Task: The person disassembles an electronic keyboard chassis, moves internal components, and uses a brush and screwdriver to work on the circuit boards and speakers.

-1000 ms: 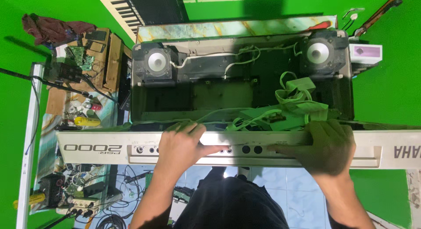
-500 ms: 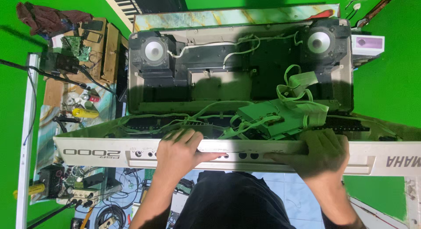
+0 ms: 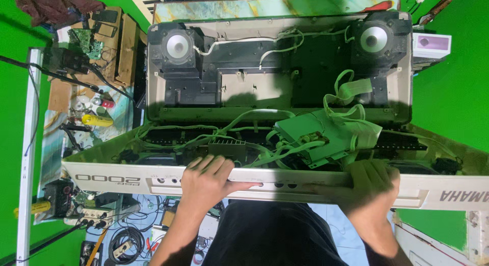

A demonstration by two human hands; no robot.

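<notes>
small white box point(image 3: 431, 45) with purple panel, upper right, beside the open keyboard case point(image 3: 277, 32)

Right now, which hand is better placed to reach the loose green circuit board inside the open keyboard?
Likely the right hand: it grips the case edge just below the circuit board; the left hand sits farther left.

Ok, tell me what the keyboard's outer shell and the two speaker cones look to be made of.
Keyboard shell: looks like moulded plastic, matt off-white, judging by its thin walls and formed jack holes. Both hands, left and right, hold its edge.

Speaker cones, left and right: smooth pale grey with a soft sheen, possibly coated paper or plastic; I can't tell which.
</notes>
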